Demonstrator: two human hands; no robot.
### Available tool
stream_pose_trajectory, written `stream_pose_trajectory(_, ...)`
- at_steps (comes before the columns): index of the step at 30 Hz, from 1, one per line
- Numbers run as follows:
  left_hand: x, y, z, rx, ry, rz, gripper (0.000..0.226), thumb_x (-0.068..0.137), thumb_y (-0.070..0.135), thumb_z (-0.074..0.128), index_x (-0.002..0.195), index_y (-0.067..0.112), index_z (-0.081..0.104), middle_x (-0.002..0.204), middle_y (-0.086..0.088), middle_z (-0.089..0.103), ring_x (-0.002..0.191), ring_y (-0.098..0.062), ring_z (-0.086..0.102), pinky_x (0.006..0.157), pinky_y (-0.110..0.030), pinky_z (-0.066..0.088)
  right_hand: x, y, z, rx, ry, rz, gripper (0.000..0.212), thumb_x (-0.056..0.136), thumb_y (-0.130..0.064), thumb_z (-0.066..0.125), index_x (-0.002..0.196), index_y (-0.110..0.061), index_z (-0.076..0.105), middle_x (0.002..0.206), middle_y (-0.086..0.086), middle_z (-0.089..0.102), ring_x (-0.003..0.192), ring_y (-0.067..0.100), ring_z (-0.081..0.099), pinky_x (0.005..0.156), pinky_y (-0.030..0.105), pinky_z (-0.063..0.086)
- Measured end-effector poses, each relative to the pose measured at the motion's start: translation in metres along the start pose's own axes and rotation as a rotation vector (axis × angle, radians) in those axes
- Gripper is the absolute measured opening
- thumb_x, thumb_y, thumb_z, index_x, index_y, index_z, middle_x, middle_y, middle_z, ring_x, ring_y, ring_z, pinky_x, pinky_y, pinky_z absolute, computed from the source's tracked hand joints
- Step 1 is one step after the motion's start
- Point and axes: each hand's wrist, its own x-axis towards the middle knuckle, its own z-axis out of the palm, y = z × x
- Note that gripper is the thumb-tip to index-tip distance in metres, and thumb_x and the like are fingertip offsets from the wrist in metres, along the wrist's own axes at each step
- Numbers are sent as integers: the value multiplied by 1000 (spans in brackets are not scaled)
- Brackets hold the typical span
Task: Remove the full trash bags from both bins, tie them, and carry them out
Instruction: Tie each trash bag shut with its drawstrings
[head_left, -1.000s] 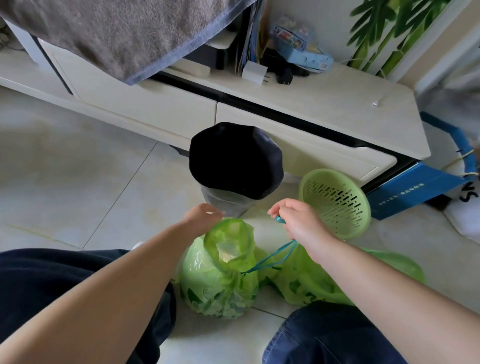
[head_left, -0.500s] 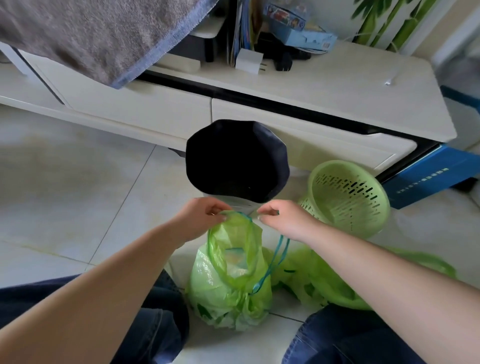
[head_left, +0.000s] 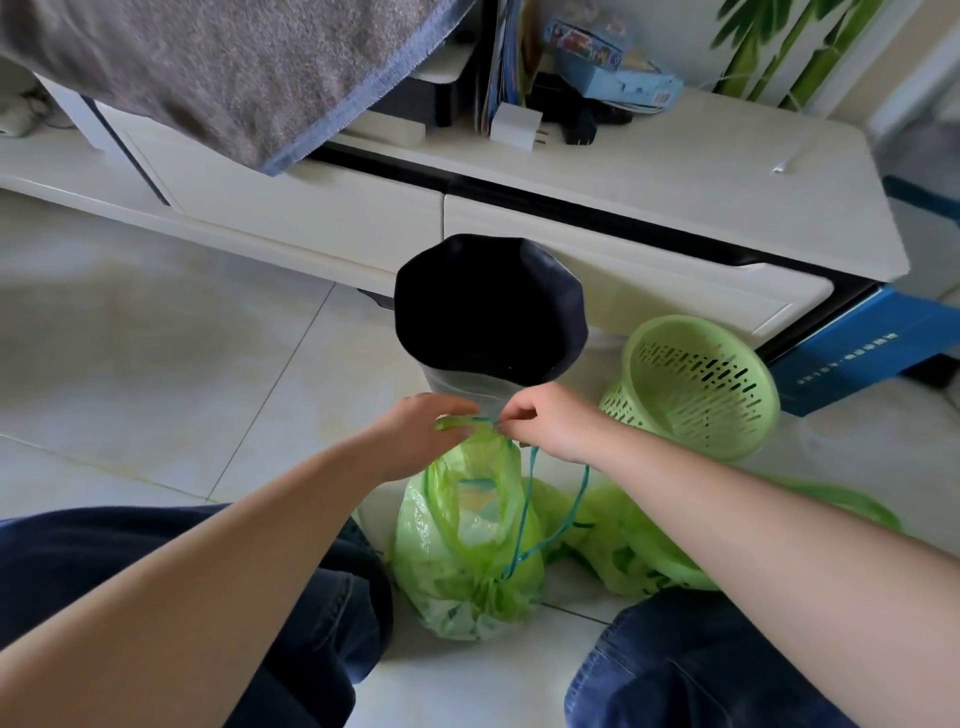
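The green trash bag (head_left: 467, 561) is standing on the floor between the knees, before the black-lined bin (head_left: 491, 312). Its top is pinched by the left hand (head_left: 431, 431); the blue drawstring (head_left: 524, 519) is pinched closed by the right hand (head_left: 550, 421).

There is one view only, a wide-angle camera worn on the person's head, looking forward and steeply down over both forearms to the tiled floor (head_left: 156, 364). It sits close: the two arms enter from the bottom corners and the knees in blue jeans (head_left: 691, 670) fill the lower edge, while the low white cabinet (head_left: 649, 208) crosses the upper half and bends with the lens. The top edge reaches a grey towel (head_left: 218, 67) hanging near the camera and green leaves (head_left: 800, 41) at the upper right.
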Motion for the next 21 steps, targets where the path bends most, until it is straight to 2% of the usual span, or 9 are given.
stream_pose_trajectory(2,-2,8,3,-80,-36,5,38,94,23,49,132,18,50,135,0,53,125,-16,48,104,-29,36,-3,-4,-3,13,21,-37,5,86,-27,62,82,-25,66,71,-14,59,75,13,57,68,27,43)
stream_pose_trajectory(5,-4,21,7,-136,-81,38,34,96,20,43,128,17,53,117,5,56,108,-9,48,89,-20,35,-7,-11,-8,15,85,-74,5,85,-27,64,80,-27,66,71,-14,61,74,10,57,70,26,43)
stream_pose_trajectory(10,-5,20,13,-181,-113,31,28,96,25,43,106,7,61,91,-7,54,85,-17,45,77,-32,37,-9,-17,-14,37,116,-81,9,86,-23,62,78,-24,65,63,-13,63,60,0,62,62,19,46)
stream_pose_trajectory(14,-11,22,13,-349,-86,19,30,96,26,44,107,4,61,93,-6,52,87,-16,44,69,-27,35,-10,-22,-14,88,161,-75,9,86,-23,61,78,-25,65,70,-9,68,59,3,64,62,20,47)
stream_pose_trajectory(16,-15,22,14,-443,-78,7,27,96,29,46,111,15,63,109,-2,61,100,-15,53,82,-22,41,-12,-24,-13,101,173,-78,8,86,-23,61,80,-22,67,73,-7,69,60,4,64,63,21,49)
stream_pose_trajectory(17,-15,21,15,-485,-89,-4,26,95,31,46,111,20,63,117,-2,62,109,-15,55,91,-24,41,-12,-25,-13,108,175,-81,8,86,-22,61,82,-21,67,75,-4,70,61,5,64,65,22,49)
stream_pose_trajectory(18,-16,21,17,-488,-102,-18,24,95,33,45,107,23,63,120,-3,62,112,-15,54,94,-25,41,-13,-25,-13,106,177,-84,8,87,-22,61,83,-20,68,76,-2,71,62,5,64,66,23,49)
stream_pose_trajectory(19,-19,22,18,-467,-114,-30,22,96,34,44,101,25,63,113,-3,62,105,-15,56,88,-22,42,-14,-26,-12,100,182,-87,9,87,-22,60,85,-18,68,75,-2,71,61,4,63,66,22,48)
stream_pose_trajectory(21,-23,26,21,-341,-121,-44,26,97,33,40,87,22,61,87,-3,52,72,-12,48,58,-14,37,-14,-26,-12,107,209,-89,11,88,-22,59,88,-16,68,68,-6,66,55,-4,58,59,17,44)
